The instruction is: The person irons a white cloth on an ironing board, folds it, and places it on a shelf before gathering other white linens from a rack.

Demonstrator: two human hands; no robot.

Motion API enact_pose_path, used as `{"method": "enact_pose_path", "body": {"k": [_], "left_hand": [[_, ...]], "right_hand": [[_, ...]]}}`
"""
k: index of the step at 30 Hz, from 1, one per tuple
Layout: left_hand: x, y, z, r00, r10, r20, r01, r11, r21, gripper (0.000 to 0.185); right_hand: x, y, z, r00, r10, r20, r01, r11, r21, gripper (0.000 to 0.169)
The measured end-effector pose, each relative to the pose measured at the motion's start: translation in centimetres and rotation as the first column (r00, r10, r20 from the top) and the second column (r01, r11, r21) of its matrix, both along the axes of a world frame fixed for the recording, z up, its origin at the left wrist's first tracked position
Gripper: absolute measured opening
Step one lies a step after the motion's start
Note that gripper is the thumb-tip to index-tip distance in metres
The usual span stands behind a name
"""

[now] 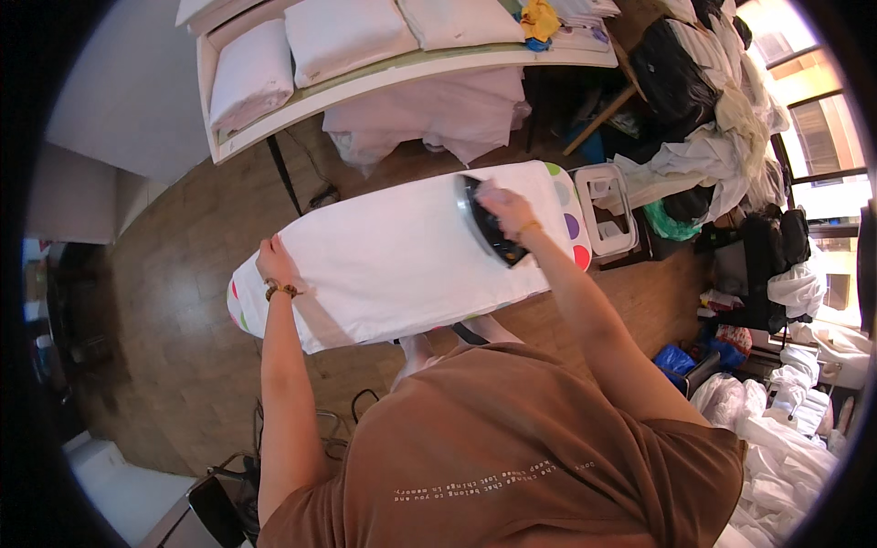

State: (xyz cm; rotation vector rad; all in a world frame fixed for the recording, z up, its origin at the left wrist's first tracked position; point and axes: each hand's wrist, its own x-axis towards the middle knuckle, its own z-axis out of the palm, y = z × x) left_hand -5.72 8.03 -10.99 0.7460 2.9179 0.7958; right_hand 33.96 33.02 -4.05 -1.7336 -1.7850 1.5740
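A white cloth [384, 260] lies spread over an ironing board whose dotted cover [573, 222] shows at both ends. My right hand [508, 211] grips a black clothes iron [488, 229], which rests on the cloth towards the board's right end. At the left end, my left hand [275, 259] holds the cloth's edge near the board's rim. A bracelet circles that wrist. Part of the iron's handle is hidden by my right hand.
Beyond the board stands a white table [411, 70] with packed white bundles [353, 38]. An iron rest [606, 212] adjoins the board's right end. White fabric [788, 459] is heaped at lower right. A phone [218, 510] and cables are at lower left.
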Motion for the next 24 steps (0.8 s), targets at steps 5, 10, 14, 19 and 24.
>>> {"method": "enact_pose_path", "body": {"k": [5, 10, 14, 19, 24], "left_hand": [[1.1, 0.1, 1.5, 1.000, -0.015, -0.024, 0.012, 0.995, -0.101, 0.035], [0.8, -0.2, 1.2, 0.999, -0.037, -0.034, 0.035, 0.997, -0.062, 0.034], [0.1, -0.7, 0.2, 0.999, -0.028, 0.022, 0.026, 0.996, 0.086, 0.033], [-0.2, -1.1, 0.3, 0.977, -0.049, 0.206, -0.025, 0.940, 0.339, 0.033], [0.0, -1.1, 0.8, 0.934, -0.059, 0.351, -0.111, 0.888, 0.446, 0.029]], "right_hand": [[-3.2, -0.5, 0.2, 0.862, 0.350, 0.367, -0.463, 0.839, 0.286, 0.056], [3.2, 4.5, -0.6, 0.952, 0.129, 0.279, -0.217, 0.924, 0.314, 0.054], [8.4, 8.0, -1.2, 0.987, -0.137, 0.088, 0.092, 0.914, 0.394, 0.050], [6.9, 6.3, -0.1, 0.956, -0.282, 0.078, 0.284, 0.959, -0.008, 0.037], [-3.2, -1.4, -0.9, 0.997, 0.073, 0.014, -0.072, 0.997, -0.022, 0.041]]}}
